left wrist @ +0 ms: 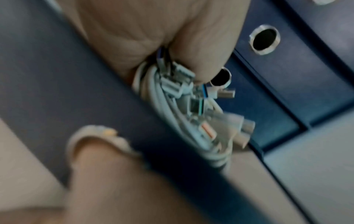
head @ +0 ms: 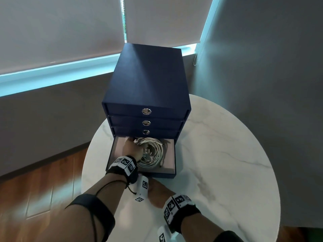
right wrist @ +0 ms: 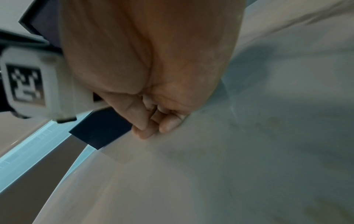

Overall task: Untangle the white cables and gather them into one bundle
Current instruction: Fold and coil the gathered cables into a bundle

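A coil of white cables (head: 154,151) with several plugs lies in the pulled-out bottom drawer (head: 170,165) of a dark blue drawer unit (head: 146,75). My left hand (head: 135,148) reaches into the drawer and grips the left side of the coil. The left wrist view shows thumb and fingers closed round the cables (left wrist: 172,115) and their connectors, blurred. In front of the drawer my right hand (head: 158,193) rests on the table. Its fingers (right wrist: 166,122) are curled into the palm beside the drawer's front corner (right wrist: 99,130) and hold nothing.
The drawer unit stands at the back of a round white marble table (head: 218,154); its three upper drawers are closed. Grey walls and a window with blinds lie behind. Wooden floor shows at the left, beyond the table's edge.
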A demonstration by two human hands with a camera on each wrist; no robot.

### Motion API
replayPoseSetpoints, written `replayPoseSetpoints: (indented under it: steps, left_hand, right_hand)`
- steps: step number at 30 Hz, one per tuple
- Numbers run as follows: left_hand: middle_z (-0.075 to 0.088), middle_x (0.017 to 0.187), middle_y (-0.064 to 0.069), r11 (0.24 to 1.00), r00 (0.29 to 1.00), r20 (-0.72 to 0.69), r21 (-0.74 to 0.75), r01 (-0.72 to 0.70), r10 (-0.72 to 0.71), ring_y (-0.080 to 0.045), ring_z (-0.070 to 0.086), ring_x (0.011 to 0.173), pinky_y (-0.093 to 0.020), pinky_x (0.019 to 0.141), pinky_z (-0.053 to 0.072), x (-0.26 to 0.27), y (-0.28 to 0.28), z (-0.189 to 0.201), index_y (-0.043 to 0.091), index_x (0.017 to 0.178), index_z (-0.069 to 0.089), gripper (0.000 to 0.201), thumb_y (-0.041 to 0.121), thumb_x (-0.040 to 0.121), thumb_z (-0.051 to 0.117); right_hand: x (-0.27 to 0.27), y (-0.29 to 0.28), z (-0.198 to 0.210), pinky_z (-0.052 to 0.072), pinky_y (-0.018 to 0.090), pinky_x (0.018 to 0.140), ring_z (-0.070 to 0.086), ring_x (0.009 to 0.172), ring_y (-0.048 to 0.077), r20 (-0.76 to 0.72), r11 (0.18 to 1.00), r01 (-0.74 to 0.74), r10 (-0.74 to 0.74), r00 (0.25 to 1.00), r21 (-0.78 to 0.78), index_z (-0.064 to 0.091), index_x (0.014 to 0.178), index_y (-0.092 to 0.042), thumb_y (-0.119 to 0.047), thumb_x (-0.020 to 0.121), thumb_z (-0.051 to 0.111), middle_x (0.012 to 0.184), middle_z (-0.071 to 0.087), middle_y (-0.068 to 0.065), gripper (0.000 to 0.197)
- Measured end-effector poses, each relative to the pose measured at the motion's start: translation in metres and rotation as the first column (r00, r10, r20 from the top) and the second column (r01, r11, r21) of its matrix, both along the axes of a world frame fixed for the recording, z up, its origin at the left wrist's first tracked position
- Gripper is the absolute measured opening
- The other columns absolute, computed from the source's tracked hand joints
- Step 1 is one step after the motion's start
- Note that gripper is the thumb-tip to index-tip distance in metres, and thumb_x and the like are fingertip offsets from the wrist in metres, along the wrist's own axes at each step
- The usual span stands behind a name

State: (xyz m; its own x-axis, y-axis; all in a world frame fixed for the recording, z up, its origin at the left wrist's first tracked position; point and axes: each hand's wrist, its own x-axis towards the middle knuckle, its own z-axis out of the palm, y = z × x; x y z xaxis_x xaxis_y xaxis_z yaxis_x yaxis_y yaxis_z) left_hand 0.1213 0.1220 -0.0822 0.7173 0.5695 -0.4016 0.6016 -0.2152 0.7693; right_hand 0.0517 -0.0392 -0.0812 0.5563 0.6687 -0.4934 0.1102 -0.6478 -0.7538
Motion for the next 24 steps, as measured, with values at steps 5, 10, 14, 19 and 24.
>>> replayPoseSetpoints:
  steps: [5, 10, 14, 19, 24]
  left_hand:
    - [0.054, 0.126, -0.017, 0.959, 0.982, -0.142, 0.239, 0.153, -0.121, -0.042, 0.053, 0.119, -0.045, 0.102, 0.044, -0.013, 0.001, 0.01, 0.007, 0.129, 0.052, 0.06, 0.047, 0.085, 0.064]
    - [0.065, 0.111, -0.02, 0.96, 0.985, 0.039, 0.231, 0.157, -0.171, -0.04, 0.062, 0.103, -0.04, 0.088, 0.05, -0.028, 0.011, 0.013, 0.004, 0.115, 0.06, 0.048, 0.045, 0.091, 0.053]
    - [0.056, 0.133, -0.023, 0.909, 0.939, 0.082, 0.292, 0.299, -0.335, -0.037, 0.054, 0.121, -0.038, 0.099, 0.041, -0.046, 0.005, 0.019, 0.0, 0.142, 0.044, 0.045, 0.022, 0.103, 0.046]
    - [0.006, 0.164, -0.018, 0.64, 0.804, -0.188, 0.516, 0.569, -0.564, -0.037, 0.017, 0.151, -0.046, 0.121, 0.023, -0.068, 0.006, -0.005, -0.001, 0.156, 0.012, 0.066, 0.035, 0.101, 0.017]
    - [0.002, 0.168, -0.008, 0.577, 0.803, -0.203, 0.6, 0.554, -0.56, -0.026, 0.006, 0.154, -0.047, 0.122, 0.02, -0.095, -0.002, 0.002, 0.013, 0.159, -0.003, 0.069, 0.039, 0.105, 0.03]
  right_hand:
    - [0.001, -0.002, 0.004, 0.027, 0.017, 0.103, 0.042, 0.129, 0.012, -0.116, 0.999, 0.021, -0.027, 0.993, -0.048, 0.025, 0.152, -0.031, -0.006, 0.099, 0.035, 0.149, 0.04, -0.005, 0.06]
    - [0.0, -0.008, 0.024, 0.045, 0.03, 0.098, 0.054, 0.108, 0.015, -0.148, 0.999, -0.042, 0.04, 0.988, -0.011, 0.037, 0.145, -0.026, -0.007, 0.094, 0.051, 0.117, 0.056, -0.011, 0.057]
    - [0.015, -0.007, 0.063, 0.052, 0.03, 0.086, 0.063, 0.095, 0.011, 0.245, 0.99, -0.141, 0.14, 0.959, -0.011, 0.067, 0.117, -0.018, -0.017, 0.095, 0.048, 0.112, 0.07, 0.001, 0.029]
    - [0.034, 0.023, 0.091, 0.04, 0.013, 0.09, 0.051, 0.112, 0.009, 0.843, 0.988, -0.117, -0.023, 0.538, 0.101, 0.057, 0.128, -0.024, -0.023, 0.096, 0.046, 0.124, 0.057, -0.009, 0.034]
    - [0.052, 0.034, 0.042, 0.012, 0.051, 0.12, 0.003, 0.15, 0.026, 0.664, 0.962, -0.036, 0.213, 0.717, -0.27, 0.012, 0.153, -0.028, -0.055, 0.098, 0.026, 0.162, 0.007, -0.003, 0.063]
